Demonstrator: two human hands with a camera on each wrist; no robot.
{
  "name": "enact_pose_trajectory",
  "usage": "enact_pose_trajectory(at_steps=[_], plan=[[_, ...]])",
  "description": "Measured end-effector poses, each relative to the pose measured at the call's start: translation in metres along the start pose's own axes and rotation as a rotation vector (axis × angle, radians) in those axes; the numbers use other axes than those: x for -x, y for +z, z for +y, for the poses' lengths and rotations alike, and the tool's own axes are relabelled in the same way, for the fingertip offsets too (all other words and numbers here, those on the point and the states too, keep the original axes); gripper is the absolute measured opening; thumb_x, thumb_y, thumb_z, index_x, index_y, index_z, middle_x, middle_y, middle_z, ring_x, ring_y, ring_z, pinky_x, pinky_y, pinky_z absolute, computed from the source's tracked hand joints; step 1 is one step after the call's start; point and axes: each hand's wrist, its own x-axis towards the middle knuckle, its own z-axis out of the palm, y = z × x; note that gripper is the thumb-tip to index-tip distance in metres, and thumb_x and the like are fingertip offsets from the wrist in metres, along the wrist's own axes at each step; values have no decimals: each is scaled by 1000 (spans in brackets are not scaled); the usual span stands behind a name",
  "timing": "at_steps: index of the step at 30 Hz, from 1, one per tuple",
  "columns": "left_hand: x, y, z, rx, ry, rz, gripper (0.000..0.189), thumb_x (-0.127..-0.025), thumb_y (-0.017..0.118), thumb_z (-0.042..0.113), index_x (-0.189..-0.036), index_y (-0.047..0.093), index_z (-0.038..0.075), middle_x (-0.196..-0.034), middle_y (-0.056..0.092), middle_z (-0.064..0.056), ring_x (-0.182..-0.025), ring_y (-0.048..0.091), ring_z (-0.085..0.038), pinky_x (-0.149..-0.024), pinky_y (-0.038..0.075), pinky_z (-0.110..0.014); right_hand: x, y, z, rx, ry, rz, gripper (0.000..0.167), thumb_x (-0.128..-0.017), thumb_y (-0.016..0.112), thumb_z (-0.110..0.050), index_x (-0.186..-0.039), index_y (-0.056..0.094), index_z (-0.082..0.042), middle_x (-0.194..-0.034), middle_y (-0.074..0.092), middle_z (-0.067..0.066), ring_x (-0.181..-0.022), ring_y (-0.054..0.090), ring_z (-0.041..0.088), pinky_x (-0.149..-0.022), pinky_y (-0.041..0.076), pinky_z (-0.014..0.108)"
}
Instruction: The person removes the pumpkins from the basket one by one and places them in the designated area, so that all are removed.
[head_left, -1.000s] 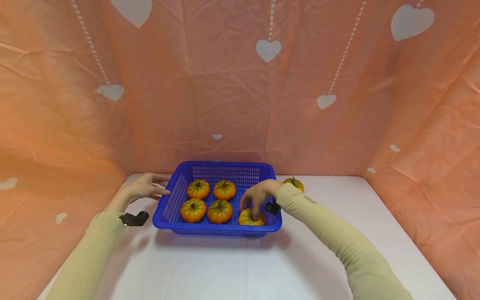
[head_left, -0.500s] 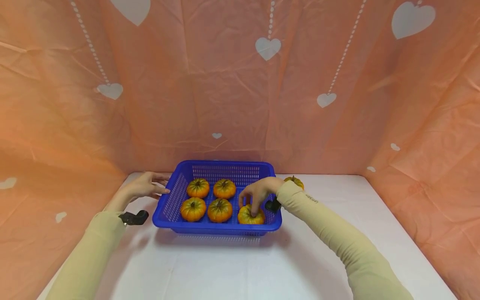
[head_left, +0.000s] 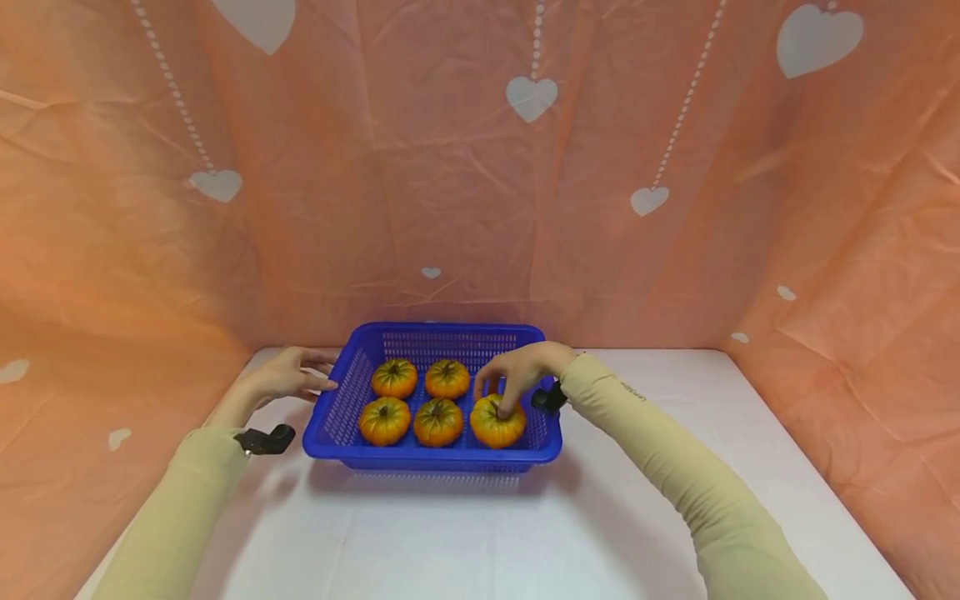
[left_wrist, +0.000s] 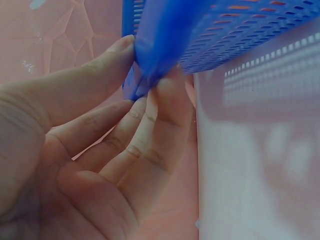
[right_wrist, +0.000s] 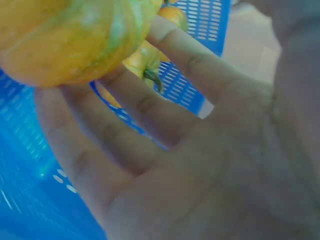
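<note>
A blue plastic basket (head_left: 427, 455) with slotted walls stands on the white table. My left hand (head_left: 288, 375) grips its left rim; the left wrist view shows the thumb on one side of the rim and the fingers on the other. Over the basket's right part, my right hand (head_left: 519, 372) holds a small orange pumpkin (head_left: 497, 427) from above. In the right wrist view its fingers reach around the pumpkin's side. Several more pumpkins sit in two rows in the left part, among them a front one (head_left: 384, 422) and a back one (head_left: 447, 380).
An orange curtain (head_left: 465, 208) with white hearts hangs close behind the basket and along both sides. White tabletop (head_left: 420, 542) stretches in front of the basket and to its right. A black wrist camera mount (head_left: 550, 398) hangs by the basket's right rim.
The right hand has raised its pumpkin slightly off the basket floor. A pumpkin seen outside the basket at the back right is now hidden behind the right wrist and sleeve. The left hand stays put.
</note>
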Motion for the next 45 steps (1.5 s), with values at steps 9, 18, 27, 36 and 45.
enact_pose_trajectory(at_steps=[9,18,27,36,45], plan=[[-2,-1,-4,2,2,7,54,-87,69,7,-131,45,-16,-113,58,-28,-87,67,-30,-73,57,-42,13,-10,4,-20,-64,92,42,-79,76,-20,-119,63,-20,-118,56,-1,-111,50,19,-93,45,32],[0,-1,-2,15,5,1,54,-88,69,7,-131,45,-16,-112,58,-28,-86,66,-28,-73,57,-42,30,-21,7,-77,-72,188,43,-82,74,-25,-123,62,-19,-116,57,0,-109,49,19,-92,45,32],[-1,0,-2,19,6,5,54,-87,69,6,-129,45,-17,-112,58,-29,-85,66,-28,-72,58,-41,49,-30,11,-88,-134,253,44,-84,72,-23,-125,61,-14,-117,59,2,-110,50,21,-91,46,34],[-2,0,-3,12,-1,1,53,-88,68,6,-129,44,-17,-112,57,-29,-86,66,-28,-72,57,-42,62,-35,18,-171,-111,281,42,-83,74,-23,-123,61,-15,-115,58,6,-110,49,27,-90,46,36],[-3,0,-3,20,-5,1,53,-88,67,6,-129,44,-17,-113,58,-28,-87,66,-28,-73,57,-42,78,-41,28,-185,-104,312,42,-85,72,-22,-124,59,-13,-117,59,6,-111,50,29,-93,46,39]])
